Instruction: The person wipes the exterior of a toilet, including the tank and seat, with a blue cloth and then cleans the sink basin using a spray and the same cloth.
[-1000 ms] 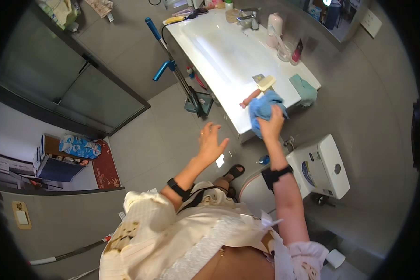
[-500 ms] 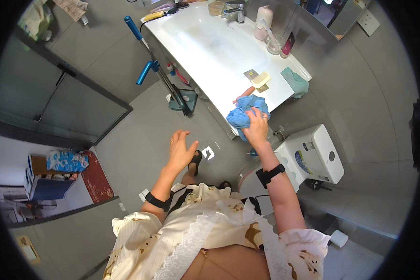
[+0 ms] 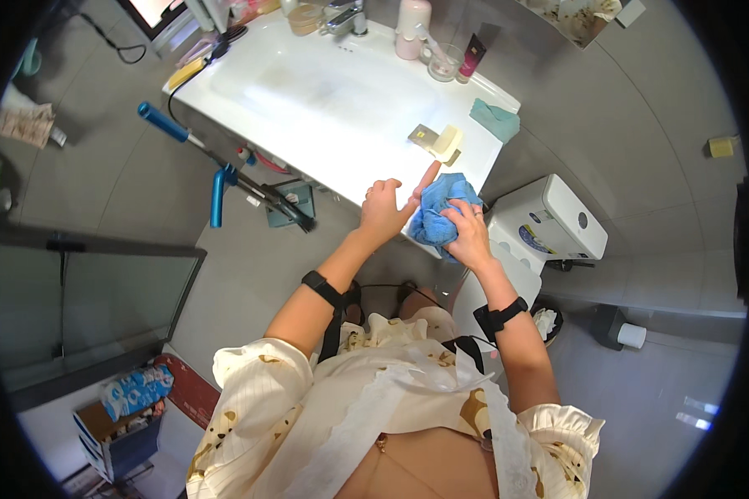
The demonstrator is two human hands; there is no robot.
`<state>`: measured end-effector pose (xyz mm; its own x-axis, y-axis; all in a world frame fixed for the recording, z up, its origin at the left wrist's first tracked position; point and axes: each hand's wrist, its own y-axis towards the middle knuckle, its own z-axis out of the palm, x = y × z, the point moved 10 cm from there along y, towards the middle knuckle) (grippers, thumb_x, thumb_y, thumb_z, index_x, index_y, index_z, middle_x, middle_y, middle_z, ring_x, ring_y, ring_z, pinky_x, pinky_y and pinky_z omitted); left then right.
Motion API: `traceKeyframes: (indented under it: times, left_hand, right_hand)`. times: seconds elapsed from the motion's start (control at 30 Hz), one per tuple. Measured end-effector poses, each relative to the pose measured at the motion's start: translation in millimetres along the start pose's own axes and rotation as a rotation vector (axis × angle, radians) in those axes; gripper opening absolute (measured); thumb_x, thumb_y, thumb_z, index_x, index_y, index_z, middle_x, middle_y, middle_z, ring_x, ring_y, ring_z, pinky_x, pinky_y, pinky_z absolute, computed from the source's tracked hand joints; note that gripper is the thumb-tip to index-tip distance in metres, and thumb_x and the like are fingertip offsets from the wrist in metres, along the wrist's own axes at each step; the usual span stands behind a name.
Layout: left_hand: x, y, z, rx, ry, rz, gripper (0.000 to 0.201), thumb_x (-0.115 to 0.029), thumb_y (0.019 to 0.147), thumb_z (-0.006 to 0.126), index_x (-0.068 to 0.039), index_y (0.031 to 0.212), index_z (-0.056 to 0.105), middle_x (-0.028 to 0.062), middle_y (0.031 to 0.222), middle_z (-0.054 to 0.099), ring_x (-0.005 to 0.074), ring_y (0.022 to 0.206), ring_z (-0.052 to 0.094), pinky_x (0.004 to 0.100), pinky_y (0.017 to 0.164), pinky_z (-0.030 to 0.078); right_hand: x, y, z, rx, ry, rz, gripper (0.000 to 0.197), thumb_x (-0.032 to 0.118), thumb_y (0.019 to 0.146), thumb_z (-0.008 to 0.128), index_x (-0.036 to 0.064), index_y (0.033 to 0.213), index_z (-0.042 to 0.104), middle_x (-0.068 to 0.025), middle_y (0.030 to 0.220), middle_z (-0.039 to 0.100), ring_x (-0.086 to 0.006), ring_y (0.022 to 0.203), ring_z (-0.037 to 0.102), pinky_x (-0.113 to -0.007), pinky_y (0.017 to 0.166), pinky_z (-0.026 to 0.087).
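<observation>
"Blue cloth (image 3: pixel 443 218): where is it sitting? We're starting with the biggest thing around it."

"The white washbasin (image 3: pixel 308 116) is stretching across the far side, and the cloth is covering its near right corner. The toilet (image 3: pixel 570 218) is standing just to the right of that corner. A blue broom handle (image 3: pixel 163 122) is slanting up on the left, well apart from the cloth."

"And the cloth itself?"

"It's lying in thick, uneven folds. I'd be gathering those into one firm pad, because a loose tail could easily be trailing off the corner."

"What are the hands doing?"

"The right hand (image 3: pixel 468 241) is holding the cloth from its near right side, fingers curling over the top folds. I'd be spreading that pressure flat across the pad rather than pinching a single fold. The left hand (image 3: pixel 381 212) is hovering just left of the cloth, fingers wide and gripping nothing."

"Is the left thumb touching anything?"

"I can't tell; it's showing very close to the cloth."

"Any small trouble spot?"

"A cream block (image 3: pixel 448 143) is lying just on the far side of the cloth, and its brownish handle (image 3: pixel 429 176) is pointing nearward, right beside the folds. I'd be minding that handle, since a slack fold could be hooking it and dragging the block along. The free left fingers are sitting conveniently for steadying it."
</observation>
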<state>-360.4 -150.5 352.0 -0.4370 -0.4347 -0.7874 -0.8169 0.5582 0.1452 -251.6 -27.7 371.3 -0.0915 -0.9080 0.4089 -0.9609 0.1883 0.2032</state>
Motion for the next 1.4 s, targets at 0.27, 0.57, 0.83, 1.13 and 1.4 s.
traceKeyframes:
  times: [0.27,0.57,0.83,1.13,1.4]
  left_hand:
    - [-2,62,50,0.065,0.082,-0.167,0.058,-0.029,0.069,0.066,0.001,0.114,0.044,0.0215,0.115,0.043,0.0394,0.106,0.042,0.0491,0.083,0.039]
    - [-12,149,91,0.308,0.527,0.064,0.087,-0.040,0.058,0.073,-0.005,0.128,0.034,0.0201,0.135,0.030,0.0330,0.126,0.029,0.0534,0.093,0.031]
    - [2,159,100,0.593,0.754,-0.149,0.082,-0.048,0.054,0.075,0.000,0.113,0.045,0.0153,0.105,0.056,0.0281,0.100,0.054,0.0474,0.093,0.028]
    - [48,157,83,0.533,0.402,-0.318,0.054,-0.040,0.059,0.073,0.004,0.087,0.061,0.0189,0.085,0.064,0.0312,0.083,0.062,0.0366,0.072,0.048]
    - [50,154,-2,0.382,-0.077,-0.465,0.031,-0.019,0.072,0.069,0.006,0.089,0.061,0.0128,0.077,0.063,0.0198,0.071,0.060,0.0328,0.066,0.047]
  right_hand:
    - [-14,40,-60,-0.128,0.033,0.057,0.042,0.005,0.053,0.070,0.0112,0.094,0.061,-0.0092,0.113,0.052,-0.0383,0.102,0.045,-0.041,0.090,0.037]
    - [-25,26,-16,0.041,0.185,-0.024,0.046,0.018,0.054,0.073,0.0136,0.098,0.059,-0.0122,0.111,0.050,-0.0368,0.100,0.047,-0.045,0.089,0.036]
    - [-29,29,-11,0.094,0.227,-0.032,0.050,0.018,0.054,0.073,0.0162,0.101,0.057,-0.0089,0.115,0.047,-0.0408,0.101,0.043,-0.046,0.083,0.041]
    - [-29,33,-9,0.050,0.112,-0.012,0.045,0.014,0.054,0.071,0.0128,0.097,0.058,-0.0121,0.113,0.048,-0.0387,0.099,0.046,-0.045,0.087,0.037]
    - [-68,89,-17,-0.126,0.078,0.106,0.049,0.019,0.055,0.072,0.0157,0.102,0.057,-0.0101,0.115,0.048,-0.0435,0.100,0.044,-0.046,0.085,0.040]
